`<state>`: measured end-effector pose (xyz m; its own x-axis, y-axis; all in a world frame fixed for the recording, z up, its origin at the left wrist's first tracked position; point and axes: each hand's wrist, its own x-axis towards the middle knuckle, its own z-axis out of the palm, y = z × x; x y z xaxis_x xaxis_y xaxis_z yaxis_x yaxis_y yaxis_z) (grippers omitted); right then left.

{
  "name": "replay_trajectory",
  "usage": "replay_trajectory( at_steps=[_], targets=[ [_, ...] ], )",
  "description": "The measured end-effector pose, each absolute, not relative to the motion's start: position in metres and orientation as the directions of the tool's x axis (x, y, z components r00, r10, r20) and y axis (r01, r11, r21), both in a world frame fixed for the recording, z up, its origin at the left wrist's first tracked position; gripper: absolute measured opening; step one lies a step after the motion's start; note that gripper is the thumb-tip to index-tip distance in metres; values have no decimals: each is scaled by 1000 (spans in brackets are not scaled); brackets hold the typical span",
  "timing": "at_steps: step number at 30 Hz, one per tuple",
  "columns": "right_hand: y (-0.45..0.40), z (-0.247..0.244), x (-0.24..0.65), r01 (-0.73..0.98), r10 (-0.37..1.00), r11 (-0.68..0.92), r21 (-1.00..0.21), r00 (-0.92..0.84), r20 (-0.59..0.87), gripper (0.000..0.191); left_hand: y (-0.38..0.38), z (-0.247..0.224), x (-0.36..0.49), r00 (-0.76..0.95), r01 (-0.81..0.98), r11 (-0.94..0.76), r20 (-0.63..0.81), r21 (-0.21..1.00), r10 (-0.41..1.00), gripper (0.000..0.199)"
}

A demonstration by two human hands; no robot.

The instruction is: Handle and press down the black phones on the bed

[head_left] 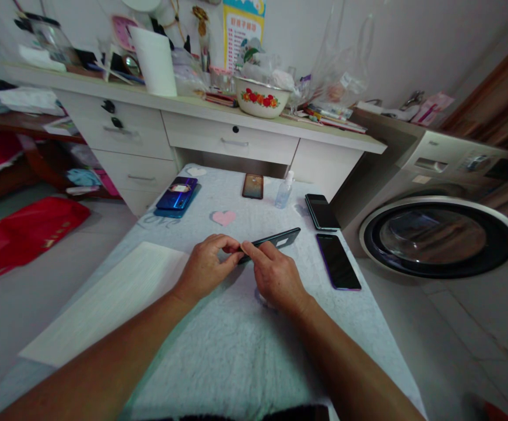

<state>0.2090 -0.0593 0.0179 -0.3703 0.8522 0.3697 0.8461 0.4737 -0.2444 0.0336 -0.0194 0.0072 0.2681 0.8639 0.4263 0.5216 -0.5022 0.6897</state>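
Observation:
A dark smartphone (289, 236) is tilted on its edge just above the cloth, its far end pointing up to the right. My left hand (207, 263) pinches its near left end between thumb and fingers. Gripping the same phone along its near side, my right hand (276, 277) has its index finger stretched toward that left end. My fingers cover much of the phone. Beyond the hands stands a clear spray bottle (284, 192). To the right lie a purple-edged phone (338, 262) and a stack of dark phones (322, 211).
Blue phones (178, 195) lie stacked at the far left of the cloth-covered table (218, 362), and a brown phone or case (252, 186) at the back. A pale board (104, 304) lies left. Behind are a cluttered white desk (231, 139) and, right, a washing machine (438, 193).

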Motion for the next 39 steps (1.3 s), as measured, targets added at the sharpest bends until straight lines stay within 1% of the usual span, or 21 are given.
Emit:
replay_trajectory(
  at_steps=[3,8,11,17,23,32,39],
  targets=[
    [-59,18,213,861,867,440,-256,-334,369,45,-20,8,34,263,536,-490,415,688,871,3],
    [-58,19,216,895,897,342,-288,-219,384,39,-20,8,33,262,546,-491,419,679,869,4],
    [-58,18,215,898,895,328,-292,-196,400,37,-20,7,33,264,545,-497,425,676,866,5],
    [-59,16,209,866,880,406,-291,-285,381,40,-19,6,33,262,538,-504,434,675,862,4],
    [-61,18,207,840,857,476,-262,-375,353,45,-19,5,32,265,514,-508,435,692,861,7],
    [-62,22,206,837,861,473,-274,-374,343,39,-18,5,32,272,494,-507,428,706,862,7],
    [-60,21,209,861,868,444,-248,-344,358,40,-18,5,32,306,520,-524,425,675,852,4]
  ],
)
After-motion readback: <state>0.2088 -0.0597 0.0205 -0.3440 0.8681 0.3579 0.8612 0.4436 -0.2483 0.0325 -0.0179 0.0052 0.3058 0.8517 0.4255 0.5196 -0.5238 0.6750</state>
